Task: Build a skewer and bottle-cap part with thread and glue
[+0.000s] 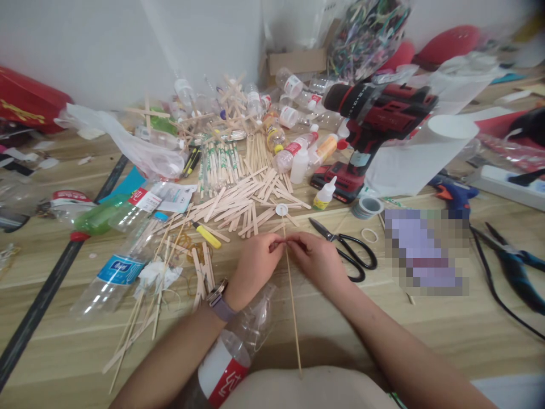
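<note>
My left hand (255, 262) and my right hand (318, 262) meet fingertip to fingertip, both closed in a pinch at a thin wooden skewer (293, 307). The skewer runs from my body away across the table. Near its far end, just beyond my fingers, is a small white disc (281, 210). Whether something small is also pinched between the fingertips, I cannot tell. Black-handled scissors (355, 253) lie right of my right hand. A clear bottle with a red and white label (227, 363) is partly hidden beneath my left forearm.
Loose craft sticks (238, 199) spread beyond my hands. A red and black drill (374, 125) stands behind a small glue bottle (325, 193) and a tape roll (368, 207). Pliers (515, 267) lie right; a yellow cutter (207, 235) and plastic bottles (117, 270) lie left.
</note>
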The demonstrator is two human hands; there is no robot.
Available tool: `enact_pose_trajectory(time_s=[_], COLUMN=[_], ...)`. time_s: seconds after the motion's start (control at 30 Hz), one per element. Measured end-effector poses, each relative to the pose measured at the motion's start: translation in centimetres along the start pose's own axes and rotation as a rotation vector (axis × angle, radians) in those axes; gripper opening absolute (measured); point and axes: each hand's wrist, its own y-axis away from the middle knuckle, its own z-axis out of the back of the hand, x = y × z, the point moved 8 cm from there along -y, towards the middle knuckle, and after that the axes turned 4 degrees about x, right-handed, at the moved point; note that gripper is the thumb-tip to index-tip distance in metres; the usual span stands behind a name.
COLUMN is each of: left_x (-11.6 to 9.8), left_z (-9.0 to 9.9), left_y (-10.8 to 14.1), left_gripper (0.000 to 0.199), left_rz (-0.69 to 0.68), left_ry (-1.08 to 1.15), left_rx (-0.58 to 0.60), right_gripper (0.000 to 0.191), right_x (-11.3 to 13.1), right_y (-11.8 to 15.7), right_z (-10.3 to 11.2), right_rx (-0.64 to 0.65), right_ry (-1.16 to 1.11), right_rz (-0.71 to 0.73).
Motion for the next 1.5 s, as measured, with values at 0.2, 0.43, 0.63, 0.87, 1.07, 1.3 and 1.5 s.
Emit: enact_pose_trajectory(time_s=[0.2, 0.43, 0.63, 0.87, 1.07, 1.3, 1.5], left_x=[-0.1, -0.6, -1.1, -1.1, -1.4, -0.7, -0.1], left_z=[0.1, 0.2, 0.3, 0.2, 0.0, -0.2, 0.0], left_y=[0.1, 0.4, 0.4, 0.4, 0.5, 0.4, 0.2], left_gripper=[0.012, 0.013, 0.018, 0.014, 0.015, 0.012, 0.01], left_rz=[-0.014, -0.059, -0.101, -0.109, -0.103, -0.061, -0.002], left_ry=[-0.023, -0.091, -0.129, -0.181, -0.24, -0.258, -0.169], left_rx=[-0.013, -0.033, -0.03, -0.019, -0.007, -0.034, -0.052], right_gripper=[0.017, 0.017, 0.019, 0.018, 0.02, 0.021, 0.021], right_x=[0.1, 0.1, 0.0, -0.2, -0.6, -0.7, -0.5], right_y=[-0.1, -0.2, -0.3, -0.4, -0.3, -0.1, -0.2], right_z=[0.3, 0.2, 0.1, 0.2, -0.3, -1.4, -1.3], right_rx=[0.028, 0.077, 0.103, 0.109, 0.127, 0.213, 0.212], right_ry=[-0.027, -0.085, -0.133, -0.197, -0.292, -0.461, -0.469], right_rz=[-0.062, -0.108, -0.133, -0.159, -0.199, -0.232, -0.215])
